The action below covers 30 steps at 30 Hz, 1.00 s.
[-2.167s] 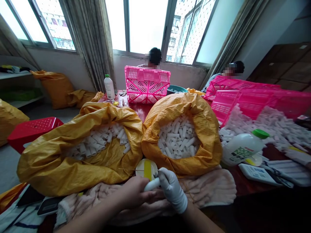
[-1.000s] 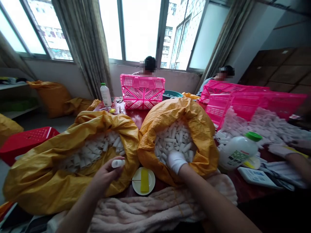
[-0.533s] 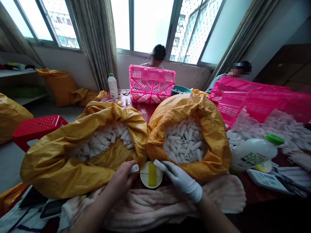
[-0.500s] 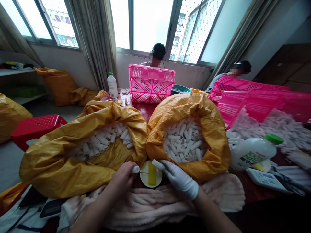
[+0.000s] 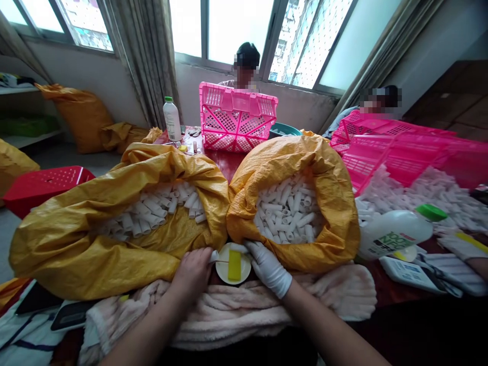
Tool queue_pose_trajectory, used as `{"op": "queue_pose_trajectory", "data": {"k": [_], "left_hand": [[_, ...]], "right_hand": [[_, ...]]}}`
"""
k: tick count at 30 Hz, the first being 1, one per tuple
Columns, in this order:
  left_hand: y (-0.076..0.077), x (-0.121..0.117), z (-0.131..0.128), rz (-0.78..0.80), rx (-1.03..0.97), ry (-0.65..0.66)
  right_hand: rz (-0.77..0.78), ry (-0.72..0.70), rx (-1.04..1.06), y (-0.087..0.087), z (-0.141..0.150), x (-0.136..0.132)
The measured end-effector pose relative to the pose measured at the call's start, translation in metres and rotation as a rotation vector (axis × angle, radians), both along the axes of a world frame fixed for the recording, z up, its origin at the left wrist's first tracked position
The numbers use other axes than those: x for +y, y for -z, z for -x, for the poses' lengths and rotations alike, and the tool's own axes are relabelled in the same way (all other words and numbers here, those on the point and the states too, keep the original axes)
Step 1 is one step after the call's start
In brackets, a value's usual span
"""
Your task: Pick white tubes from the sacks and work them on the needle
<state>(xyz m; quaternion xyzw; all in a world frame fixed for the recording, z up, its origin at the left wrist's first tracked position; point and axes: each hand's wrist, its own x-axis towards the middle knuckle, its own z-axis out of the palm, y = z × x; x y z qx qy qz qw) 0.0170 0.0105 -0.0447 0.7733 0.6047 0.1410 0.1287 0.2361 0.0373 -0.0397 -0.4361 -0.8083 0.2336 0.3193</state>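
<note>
Bare, with its fingers wrapped round, my left hand (image 5: 193,268) holds a short white tube (image 5: 214,256). A thin stick (image 5: 223,261) juts from near that hand over the small round dish (image 5: 218,272); its held end is hidden. A yellow sponge-like block (image 5: 235,265) lies in the dish. On the dish's other side, my right hand (image 5: 270,268), in a white glove, pinches another white tube (image 5: 239,248). Beyond my hands two yellow woven sacks stand open, the left sack (image 5: 76,254) and the right sack (image 5: 341,218), both holding many white tubes.
A fluffy pinkish cloth (image 5: 229,317) lies along the near table edge. At right are a tilted green-capped bottle (image 5: 396,235), a white box-like device (image 5: 409,273), another person's gloved hand (image 5: 463,245) and heaped tubes. A pink crate (image 5: 238,117) stands farther back; two people sit behind.
The view has tilted down and shifted slightly. My right hand's tube has turned flatter, and the left hand's tube is nearer the dish rim. Another person's gloved hand has appeared at the right edge.
</note>
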Motion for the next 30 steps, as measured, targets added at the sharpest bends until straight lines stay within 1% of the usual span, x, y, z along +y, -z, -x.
{"op": "queue_pose_trajectory", "data": {"k": [4,5,8,9,11,13,17,18,21,26,28,30], "left_hand": [[0.003,0.0,0.001,-0.018,0.002,0.009],[0.004,0.0,0.001,-0.023,-0.001,0.014],[0.008,0.0,0.001,-0.034,-0.009,0.001],[0.009,0.0,0.002,-0.036,-0.009,-0.003],[0.011,0.0,0.002,-0.042,-0.006,-0.004],[0.011,0.001,0.002,-0.043,-0.002,0.0],[0.012,0.002,0.002,-0.037,0.003,-0.004],[0.013,0.002,0.002,-0.035,0.0,-0.005],[0.013,0.002,0.003,-0.037,-0.015,-0.004],[0.008,0.0,0.002,-0.027,-0.013,0.001],[0.007,0.0,0.001,-0.027,-0.015,0.011],[0.007,-0.001,0.0,-0.032,-0.016,-0.004]], "right_hand": [[-0.023,-0.152,-0.094,-0.001,-0.001,0.0],[-0.043,-0.154,-0.11,-0.001,-0.002,0.0],[-0.097,-0.08,-0.12,-0.002,-0.004,-0.003],[-0.121,-0.083,-0.132,-0.003,-0.005,-0.004],[-0.166,-0.155,-0.167,-0.003,-0.007,-0.006],[-0.172,-0.192,-0.181,-0.003,-0.008,-0.008],[-0.167,-0.08,-0.2,-0.002,-0.008,-0.009],[-0.185,-0.084,-0.216,-0.002,-0.007,-0.01],[-0.222,-0.151,-0.255,-0.004,-0.008,-0.012],[-0.217,-0.1,-0.283,-0.005,-0.008,-0.014],[-0.264,-0.146,-0.328,-0.005,-0.007,-0.017],[-0.313,-0.227,-0.335,-0.005,-0.007,-0.022]]}}
